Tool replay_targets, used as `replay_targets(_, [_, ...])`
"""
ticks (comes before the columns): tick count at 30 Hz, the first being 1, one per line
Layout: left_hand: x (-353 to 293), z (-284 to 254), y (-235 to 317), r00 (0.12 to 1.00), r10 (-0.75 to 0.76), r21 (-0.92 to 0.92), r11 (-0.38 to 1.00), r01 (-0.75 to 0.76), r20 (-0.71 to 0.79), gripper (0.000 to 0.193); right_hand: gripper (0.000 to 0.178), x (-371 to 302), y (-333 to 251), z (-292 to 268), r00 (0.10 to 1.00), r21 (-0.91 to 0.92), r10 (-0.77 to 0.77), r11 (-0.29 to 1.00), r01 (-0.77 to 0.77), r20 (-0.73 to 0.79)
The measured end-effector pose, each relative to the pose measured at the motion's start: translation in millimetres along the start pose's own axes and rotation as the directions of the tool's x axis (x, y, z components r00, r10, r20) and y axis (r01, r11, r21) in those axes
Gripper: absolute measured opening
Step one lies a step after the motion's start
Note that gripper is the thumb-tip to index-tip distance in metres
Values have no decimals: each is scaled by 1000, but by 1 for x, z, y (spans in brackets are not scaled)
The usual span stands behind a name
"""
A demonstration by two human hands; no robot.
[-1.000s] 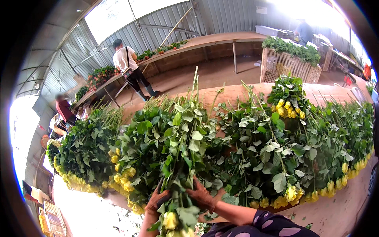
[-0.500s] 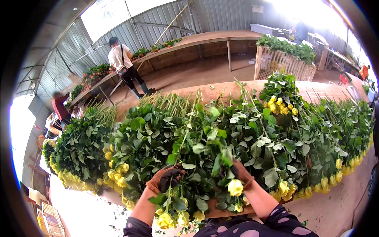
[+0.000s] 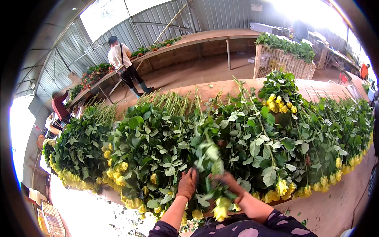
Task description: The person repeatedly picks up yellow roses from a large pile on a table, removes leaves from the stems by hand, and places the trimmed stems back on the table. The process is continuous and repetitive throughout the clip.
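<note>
In a brown and dark glove, my right hand (image 3: pixel 231 185) is closed round a yellow rose (image 3: pixel 221 209), partly smeared by motion. Its bloom hangs toward me, and the leafy stem runs up and away over the pile. Close on its left, my left hand (image 3: pixel 187 183), gloved alike, is at the leaves of the heap of roses (image 3: pixel 158 138). Its fingers are partly hidden, so I cannot tell whether they grip anything. The roses lie with blooms at the near edge and cut stems pointing away.
A small bunch of yellow roses (image 3: pixel 278 103) lies on top at the right. Beyond the table (image 3: pixel 225 87) are a wicker crate (image 3: pixel 284 63) of greenery and a long bench (image 3: pixel 205 38). One person (image 3: pixel 120 59) stands at that bench, another (image 3: pixel 60 106) farther left.
My left hand has moved right, away from the rose stem it held, toward my right hand. The rose in my right hand has swung lower and nearer to me.
</note>
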State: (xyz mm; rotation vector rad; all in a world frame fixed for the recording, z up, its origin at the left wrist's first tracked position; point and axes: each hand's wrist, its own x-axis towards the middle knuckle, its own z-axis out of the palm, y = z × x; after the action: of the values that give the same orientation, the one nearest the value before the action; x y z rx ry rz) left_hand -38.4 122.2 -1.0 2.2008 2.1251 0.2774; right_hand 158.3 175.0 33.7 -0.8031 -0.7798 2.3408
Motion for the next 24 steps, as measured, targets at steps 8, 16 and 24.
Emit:
replay_targets(8, [9,-1,-1,736,-575,-20,784,621,357,36,34,-14,-37,-19,999,-47,-49,998,49,20])
replay_targets(16, [29,-12,-11,943,-71,-447,867,220,326,40,51,14,16,16,997,-386,71,920,-65,1])
replay_targets(24, [-21,7,-66,716,-684,133,729,671,139,49,43,-51,-64,-17,945,398,-182,915,61,272])
